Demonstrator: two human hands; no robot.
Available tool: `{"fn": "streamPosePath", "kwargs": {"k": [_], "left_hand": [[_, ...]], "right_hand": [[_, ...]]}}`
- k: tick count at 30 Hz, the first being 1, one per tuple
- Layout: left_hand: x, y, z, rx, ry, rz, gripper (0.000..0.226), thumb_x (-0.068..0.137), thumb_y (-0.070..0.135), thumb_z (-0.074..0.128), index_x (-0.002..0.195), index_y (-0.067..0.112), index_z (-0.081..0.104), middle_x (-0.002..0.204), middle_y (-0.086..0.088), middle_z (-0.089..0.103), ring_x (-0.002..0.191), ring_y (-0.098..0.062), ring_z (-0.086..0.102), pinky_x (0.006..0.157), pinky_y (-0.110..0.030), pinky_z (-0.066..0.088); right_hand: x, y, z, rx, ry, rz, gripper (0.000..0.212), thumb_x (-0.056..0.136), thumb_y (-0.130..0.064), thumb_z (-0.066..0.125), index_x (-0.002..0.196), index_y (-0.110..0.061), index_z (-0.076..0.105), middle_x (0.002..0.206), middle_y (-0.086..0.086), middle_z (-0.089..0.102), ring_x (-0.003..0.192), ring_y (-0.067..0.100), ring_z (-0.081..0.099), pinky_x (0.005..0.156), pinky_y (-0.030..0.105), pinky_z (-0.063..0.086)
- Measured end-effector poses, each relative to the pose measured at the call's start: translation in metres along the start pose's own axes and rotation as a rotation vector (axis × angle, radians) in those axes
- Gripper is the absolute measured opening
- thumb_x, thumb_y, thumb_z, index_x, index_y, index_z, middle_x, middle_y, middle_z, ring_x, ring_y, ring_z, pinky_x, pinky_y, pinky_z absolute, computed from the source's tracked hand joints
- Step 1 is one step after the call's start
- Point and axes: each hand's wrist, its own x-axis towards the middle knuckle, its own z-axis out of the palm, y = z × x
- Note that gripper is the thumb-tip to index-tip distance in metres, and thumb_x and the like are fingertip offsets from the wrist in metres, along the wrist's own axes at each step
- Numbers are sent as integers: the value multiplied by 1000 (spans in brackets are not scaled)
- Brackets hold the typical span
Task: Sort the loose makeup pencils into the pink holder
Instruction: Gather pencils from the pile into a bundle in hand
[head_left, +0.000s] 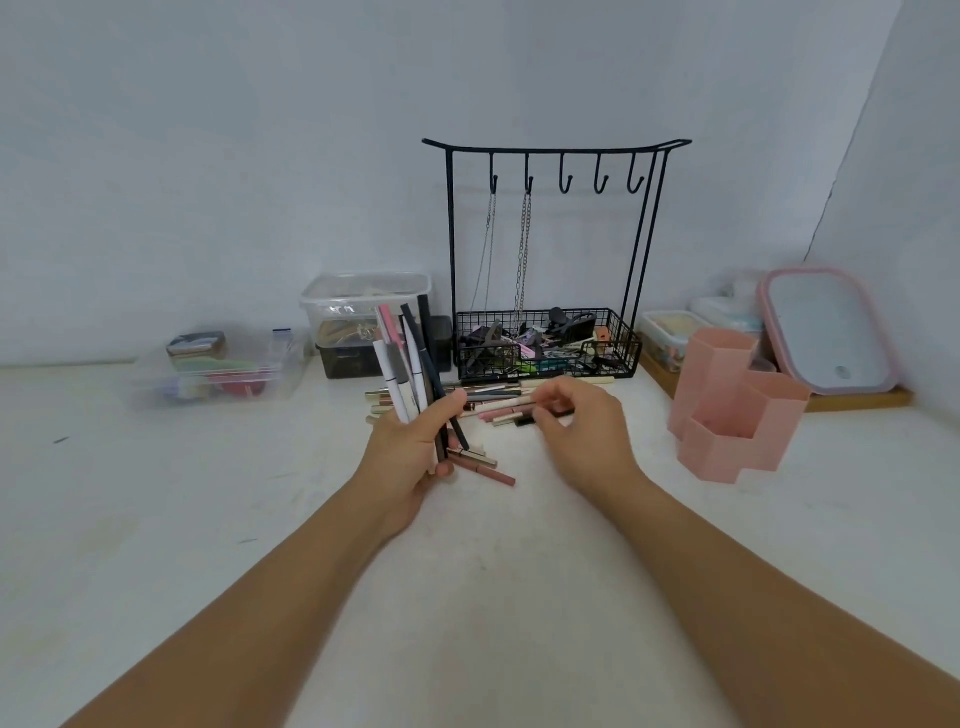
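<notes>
My left hand (410, 452) grips an upright bundle of several makeup pencils (408, 364), white, pink and dark ones, fanned out above the fist. Loose pencils (498, 400) lie in a pile on the white table in front of the black wire rack. My right hand (582, 426) hovers over the right part of that pile and pinches a dark pencil (558, 413) between thumb and fingertips; motion blur hides the exact grip. The pink holder (737, 410), made of hexagonal tubes, stands to the right of my right hand and looks empty in the visible front compartment.
A black wire rack (545, 332) with hooks, hanging chains and a cluttered basket stands behind the pile. Clear plastic boxes (363, 312) sit to its left, another clear box (218, 369) further left. A pink-rimmed lid (831, 332) and small boxes rest on a wooden board at the right.
</notes>
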Motion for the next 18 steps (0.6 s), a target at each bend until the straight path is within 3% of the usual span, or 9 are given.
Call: {"fn": "streamPosePath", "kwargs": {"k": [3, 5, 9, 13, 18], "left_hand": [[2, 1, -4, 3, -33, -2, 20, 88, 30, 76, 84, 11, 70, 72, -5, 67, 56, -12, 54, 39, -22, 38], [3, 1, -4, 19, -55, 11, 25, 91, 31, 72, 76, 11, 69, 74, -8, 67, 59, -14, 53, 40, -23, 39], [2, 3, -6, 7, -51, 16, 26, 91, 32, 72, 74, 13, 67, 67, -6, 63, 57, -16, 52, 43, -24, 39], [1, 4, -6, 36, -76, 5, 31, 93, 35, 70, 69, 18, 61, 59, 1, 58, 65, -12, 65, 47, -22, 46], [-3, 3, -4, 55, -171, -41, 31, 92, 37, 70, 66, 23, 62, 64, -1, 58, 60, -16, 61, 44, -24, 42]], "right_hand": [[6, 12, -5, -305, -50, 80, 25, 97, -24, 60, 122, -23, 62, 117, -3, 62, 116, 19, 50, 93, 35, 48], [8, 16, -4, -414, -100, 108, 32, 99, -28, 55, 130, -21, 57, 126, 2, 60, 122, 25, 45, 95, 38, 47], [10, 17, -4, -445, -98, 116, 32, 97, -26, 57, 128, -18, 56, 127, 4, 58, 118, 27, 48, 93, 38, 48], [12, 19, -9, -488, -125, 108, 22, 97, -26, 58, 118, -19, 58, 122, 3, 54, 108, 26, 51, 86, 39, 51], [16, 23, -13, -515, -188, 86, 16, 99, -27, 57, 112, -24, 66, 121, 4, 53, 109, 26, 50, 90, 41, 51]]}}
